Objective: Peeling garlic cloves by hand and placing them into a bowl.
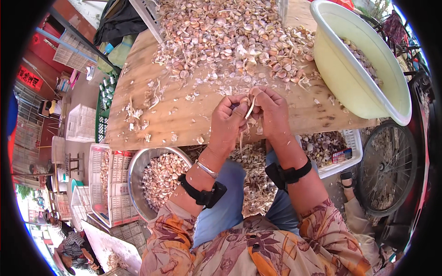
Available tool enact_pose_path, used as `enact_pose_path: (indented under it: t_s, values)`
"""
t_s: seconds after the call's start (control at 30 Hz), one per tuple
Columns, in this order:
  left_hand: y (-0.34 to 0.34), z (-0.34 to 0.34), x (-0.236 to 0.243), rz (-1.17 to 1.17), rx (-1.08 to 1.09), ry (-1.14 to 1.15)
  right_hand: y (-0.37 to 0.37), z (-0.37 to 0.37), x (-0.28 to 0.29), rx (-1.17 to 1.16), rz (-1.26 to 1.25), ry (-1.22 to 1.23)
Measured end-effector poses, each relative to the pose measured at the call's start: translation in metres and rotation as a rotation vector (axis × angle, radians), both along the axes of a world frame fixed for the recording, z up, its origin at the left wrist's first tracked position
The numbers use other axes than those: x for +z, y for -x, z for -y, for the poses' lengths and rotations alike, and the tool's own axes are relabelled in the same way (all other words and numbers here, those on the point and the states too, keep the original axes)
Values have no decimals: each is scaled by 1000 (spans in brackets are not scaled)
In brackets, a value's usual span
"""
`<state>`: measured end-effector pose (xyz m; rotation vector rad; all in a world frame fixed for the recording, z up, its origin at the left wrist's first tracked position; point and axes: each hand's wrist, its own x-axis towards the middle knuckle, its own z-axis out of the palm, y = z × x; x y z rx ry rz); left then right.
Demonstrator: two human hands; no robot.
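Note:
Above the near edge of the wooden table (179, 115), my two hands meet with closed fingers. My left hand (226, 117) pinches what looks like a garlic clove, mostly hidden by the thumb and fingers. Thumb and fingertips of my right hand (272, 109) press together on a pale, thin strip of garlic stem or skin (250, 107), which hangs between the hands. Just beyond them a large heap of garlic cloves (221, 32) spreads over the table, with loose papery skins around it.
At the right stands a pale yellow basin (368, 99) with cloves inside. Below the table edge are a metal bowl of cloves (161, 181) at left and a white crate of garlic (352, 161) at right. A wheel (386, 168) stands far right; stacked crates (122, 184) stand left.

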<state>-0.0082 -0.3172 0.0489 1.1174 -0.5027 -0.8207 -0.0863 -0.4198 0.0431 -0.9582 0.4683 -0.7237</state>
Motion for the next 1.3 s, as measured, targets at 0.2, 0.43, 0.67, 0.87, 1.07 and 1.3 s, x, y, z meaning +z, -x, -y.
enact_pose_path:
  t_s: [0.2, 0.43, 0.67, 0.87, 1.07, 1.3]
  values:
    - [-6, -76, 14, -404, -76, 356, 26, 11, 11, 302, 322, -169]
    - [-51, -286, 0, 167, 416, -145, 70, -42, 7, 208, -723, 1034]
    - [-47, -330, 49, 532, 926, -344, 0, -189, 45, 120, 137, 437]
    - [-34, -237, 104, 747, 798, 6, -24, -182, 26, 89, -39, 1155]
    - [-65, -74, 21, 720, 360, -222, -5, 35, -11, -100, -711, 1312]
    - [-67, 11, -46, 1629, 248, -441, -26, 39, -43, 15, -695, 1738]
